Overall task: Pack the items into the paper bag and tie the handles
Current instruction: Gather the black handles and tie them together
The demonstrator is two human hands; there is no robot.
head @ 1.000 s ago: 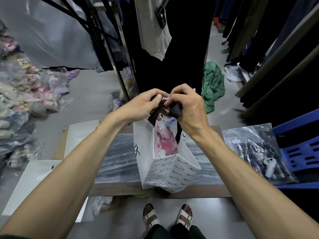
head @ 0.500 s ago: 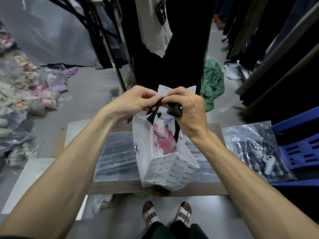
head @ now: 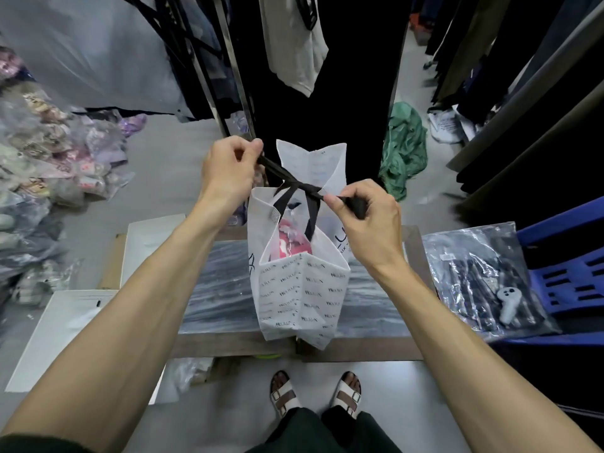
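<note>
A white paper bag (head: 299, 294) with small black lettering stands upright on the marbled table top (head: 222, 289). A pink and red item (head: 289, 240) shows inside its mouth. The bag's black ribbon handles (head: 295, 184) cross in a knot above the opening. My left hand (head: 228, 171) pinches one ribbon end, up and to the left of the knot. My right hand (head: 366, 217) grips the other end, down and to the right. The ribbon runs taut between both hands.
Plastic-wrapped dark clothes (head: 483, 276) with a white controller (head: 508, 302) lie on a blue chair (head: 568, 276) at right. White flat boxes (head: 65, 331) sit at left, heaps of bagged goods (head: 42, 178) beyond them. Hanging garments (head: 327, 76) and a green cloth (head: 403, 148) lie ahead.
My hands were close together over the bag, working the ribbon. Now they have pulled apart, left up-left and right down-right, drawing the handles tight into a knot.
</note>
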